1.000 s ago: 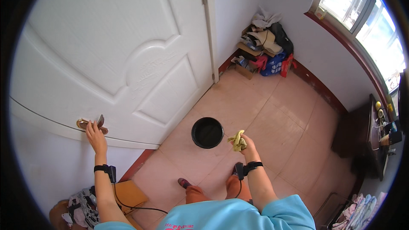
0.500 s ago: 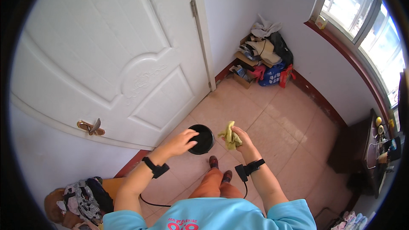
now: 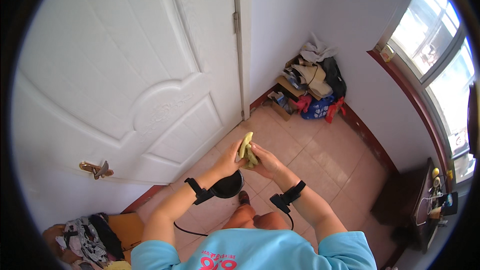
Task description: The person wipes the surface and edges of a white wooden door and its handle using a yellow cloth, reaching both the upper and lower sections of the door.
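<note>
A crumpled yellow-green cloth (image 3: 247, 151) is gripped between my two hands, in front of the white door. My left hand (image 3: 231, 159) closes on its left side, and my right hand (image 3: 265, 160) has its fingers wrapped on the right side. Below them on the floor stands a black bucket (image 3: 228, 186), partly covered by my left wrist and forearm. What lies inside the bucket is too dark to make out.
A white door (image 3: 165, 115) with a metal handle (image 3: 97, 170) stands at the left. Bags and cardboard boxes (image 3: 312, 82) fill the far corner. At the right is a dark cabinet (image 3: 407, 195) below the window (image 3: 435, 45). Clothes (image 3: 90, 237) are heaped at lower left.
My left hand has come up from over the bucket and taken hold of the cloth. My right hand has moved left with the cloth to meet it. The view has shifted slightly.
</note>
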